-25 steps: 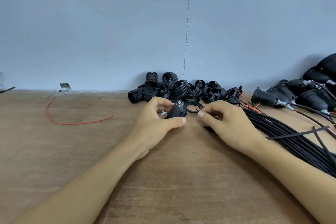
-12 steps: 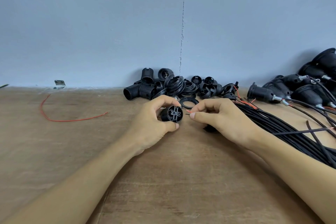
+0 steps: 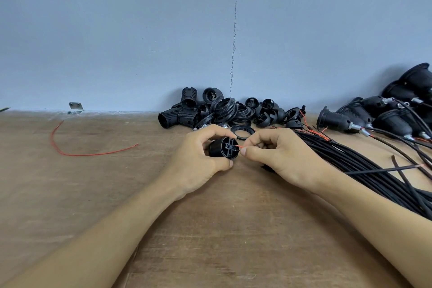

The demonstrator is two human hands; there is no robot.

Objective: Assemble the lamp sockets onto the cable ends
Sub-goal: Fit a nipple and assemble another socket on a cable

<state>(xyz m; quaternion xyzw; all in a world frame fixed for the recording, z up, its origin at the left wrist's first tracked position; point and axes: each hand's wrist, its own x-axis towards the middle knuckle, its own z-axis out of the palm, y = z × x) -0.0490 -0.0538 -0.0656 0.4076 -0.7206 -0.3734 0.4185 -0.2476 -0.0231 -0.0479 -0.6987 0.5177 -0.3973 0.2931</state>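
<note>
Progress: several finished sockets [image 3: 336,121] with cables attached lie along the bench's [image 3: 70,194] far right edge, so part of the batch appears done. Loose socket parts [image 3: 217,112] remain heaped at the far edge, centre, beside a thick cable bundle [image 3: 364,166] running toward the right edge; much work seems left.

Left hand [image 3: 198,159] is closed round a black socket body [image 3: 223,150], held near mid-bench with its terminal end facing right. Right hand [image 3: 280,156] pinches a thin red wire [image 3: 239,146] narrowly between thumb and forefinger, its tip at the terminal. Whether the wire is seated cannot be told.
</note>
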